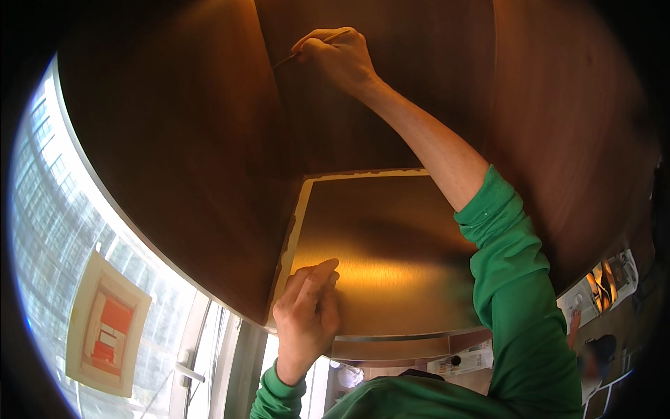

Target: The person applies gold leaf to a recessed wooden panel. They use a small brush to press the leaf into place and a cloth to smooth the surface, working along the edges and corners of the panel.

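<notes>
Pinched in my right hand (pixel 342 59) is a slim paintbrush (pixel 286 61). Its tip reaches the upright seam where the dark brown left panel (pixel 188 140) meets the brown back panel (pixel 405 91); the bristles are too small to make out. Lower down, my left hand (pixel 307 311) is raised with its fingers curled together, over the front left part of a gold brushed-metal panel (pixel 391 230). Whatever those fingers hold, if anything, is hidden. Pale tape (pixel 296 216) with brown, ragged edges borders the metal along its left and far sides.
Another brown panel (pixel 572 153) closes in the right side. At the left, a window (pixel 70 195) carries a sheet with a red print (pixel 108 328), beside a white door handle (pixel 188 372). Another person (pixel 593 359) and printed papers (pixel 607 283) show blurred at lower right.
</notes>
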A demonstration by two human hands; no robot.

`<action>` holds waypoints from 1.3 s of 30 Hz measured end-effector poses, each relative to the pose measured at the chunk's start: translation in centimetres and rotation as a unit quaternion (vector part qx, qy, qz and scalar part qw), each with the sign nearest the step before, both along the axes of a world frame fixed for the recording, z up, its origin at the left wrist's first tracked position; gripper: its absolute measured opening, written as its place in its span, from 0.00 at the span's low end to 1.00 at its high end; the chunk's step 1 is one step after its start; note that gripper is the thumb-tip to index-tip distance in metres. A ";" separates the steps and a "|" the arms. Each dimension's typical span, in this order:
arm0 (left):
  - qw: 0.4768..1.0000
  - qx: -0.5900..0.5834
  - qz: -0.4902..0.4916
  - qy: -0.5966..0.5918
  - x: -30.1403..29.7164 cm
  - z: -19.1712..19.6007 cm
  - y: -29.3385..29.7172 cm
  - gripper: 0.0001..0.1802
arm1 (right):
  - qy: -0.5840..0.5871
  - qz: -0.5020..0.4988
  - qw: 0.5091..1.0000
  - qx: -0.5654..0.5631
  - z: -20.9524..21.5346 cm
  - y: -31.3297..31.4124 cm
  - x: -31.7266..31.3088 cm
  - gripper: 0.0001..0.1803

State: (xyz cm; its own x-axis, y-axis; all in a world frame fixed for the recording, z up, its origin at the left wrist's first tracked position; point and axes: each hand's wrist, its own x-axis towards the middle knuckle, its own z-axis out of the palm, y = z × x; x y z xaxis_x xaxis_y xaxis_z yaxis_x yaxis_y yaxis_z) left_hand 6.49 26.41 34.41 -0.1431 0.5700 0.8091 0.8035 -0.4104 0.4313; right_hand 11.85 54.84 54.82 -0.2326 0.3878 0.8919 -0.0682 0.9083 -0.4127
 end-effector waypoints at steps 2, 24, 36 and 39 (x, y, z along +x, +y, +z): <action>1.000 0.001 -0.004 0.001 0.0 0.0 0.2 0.09 | 0.010 -0.003 1.000 0.007 -0.2 0.4 0.0 0.14; 1.000 0.006 0.007 -0.003 0.1 -0.1 0.3 0.08 | -0.022 -0.001 1.000 -0.012 -0.8 0.2 -0.2 0.14; 1.000 0.008 0.008 -0.005 0.1 0.0 0.2 0.09 | -0.054 -0.001 0.998 -0.017 -1.8 0.4 -0.4 0.14; 1.000 0.012 0.008 -0.008 0.0 -0.1 0.2 0.09 | -0.067 0.002 0.998 -0.011 -2.6 0.6 -0.4 0.14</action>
State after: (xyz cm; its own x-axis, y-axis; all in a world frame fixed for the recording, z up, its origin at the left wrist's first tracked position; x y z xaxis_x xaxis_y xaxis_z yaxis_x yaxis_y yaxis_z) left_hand 6.54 26.63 34.30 -0.1639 0.5489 0.8196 0.8032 -0.4081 0.4339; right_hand 11.41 55.48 52.22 -0.3498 0.4069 0.8438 -0.0141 0.8984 -0.4390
